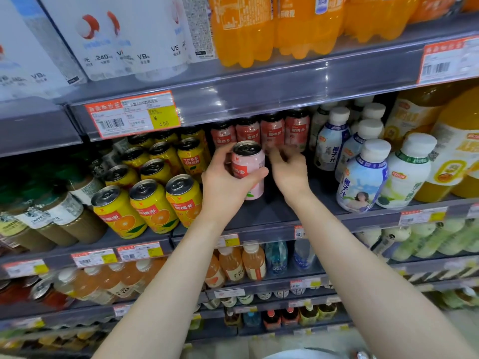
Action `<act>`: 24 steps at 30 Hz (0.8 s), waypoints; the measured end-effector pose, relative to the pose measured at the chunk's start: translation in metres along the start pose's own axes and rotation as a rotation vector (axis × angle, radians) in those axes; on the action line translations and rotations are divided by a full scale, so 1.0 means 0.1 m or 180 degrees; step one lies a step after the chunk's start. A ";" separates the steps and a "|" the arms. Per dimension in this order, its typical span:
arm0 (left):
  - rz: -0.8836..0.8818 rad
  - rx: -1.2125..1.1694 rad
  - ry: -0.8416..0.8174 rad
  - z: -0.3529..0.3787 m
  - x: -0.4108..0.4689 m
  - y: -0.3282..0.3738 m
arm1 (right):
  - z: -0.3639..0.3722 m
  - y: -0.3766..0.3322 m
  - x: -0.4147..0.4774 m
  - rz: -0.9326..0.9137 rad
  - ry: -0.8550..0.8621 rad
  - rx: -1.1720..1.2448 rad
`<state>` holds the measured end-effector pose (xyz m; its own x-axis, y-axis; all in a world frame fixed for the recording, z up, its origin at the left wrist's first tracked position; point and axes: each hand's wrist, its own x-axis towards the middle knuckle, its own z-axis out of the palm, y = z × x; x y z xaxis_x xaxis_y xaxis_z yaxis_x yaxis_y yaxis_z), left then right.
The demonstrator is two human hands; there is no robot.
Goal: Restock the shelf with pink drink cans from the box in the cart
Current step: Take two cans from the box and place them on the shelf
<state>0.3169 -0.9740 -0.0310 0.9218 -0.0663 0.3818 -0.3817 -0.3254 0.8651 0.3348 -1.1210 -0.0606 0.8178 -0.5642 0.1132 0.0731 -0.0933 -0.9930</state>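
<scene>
Now | left hand point(225, 186) grips upright can point(248, 170) above shelf point(272, 212) | right hand point(288, 171) just beside, fingers blurred, can't tell its state | pink row point(272, 131) behind

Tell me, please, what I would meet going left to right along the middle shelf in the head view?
coffee bottles → yellow cans → left hand holding the pink can → right hand → white coconut-juice bottles → orange juice bottles
</scene>
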 end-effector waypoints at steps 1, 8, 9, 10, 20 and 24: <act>-0.0029 0.0024 0.0019 0.00 0.02 0.00 | -0.03 -0.05 -0.07 -0.0019 -0.0302 0.0236; -0.0033 0.0258 0.0232 0.03 0.04 -0.01 | -0.20 -0.35 -0.22 -0.0147 -0.1598 0.0267; -0.0004 0.0296 0.0301 0.05 0.03 -0.01 | -0.16 -0.35 -0.23 -0.0226 -0.1549 0.0132; 0.0005 0.0352 0.0354 0.07 0.02 0.00 | -0.11 -0.34 -0.23 -0.0304 -0.1413 -0.0003; 0.0325 0.2257 -0.0757 -0.39 0.17 0.35 | 0.21 -0.25 0.08 -0.0167 -0.1226 -0.0202; 0.0305 0.2880 -0.0908 -0.75 0.19 0.47 | 0.33 -0.20 0.16 -0.0170 -0.1577 -0.0157</act>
<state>0.3115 -0.9196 0.0414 0.9165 -0.3193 0.2408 -0.3702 -0.9052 0.2088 0.3653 -1.1005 -0.0406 0.9874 -0.1013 0.1216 0.1049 -0.1567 -0.9821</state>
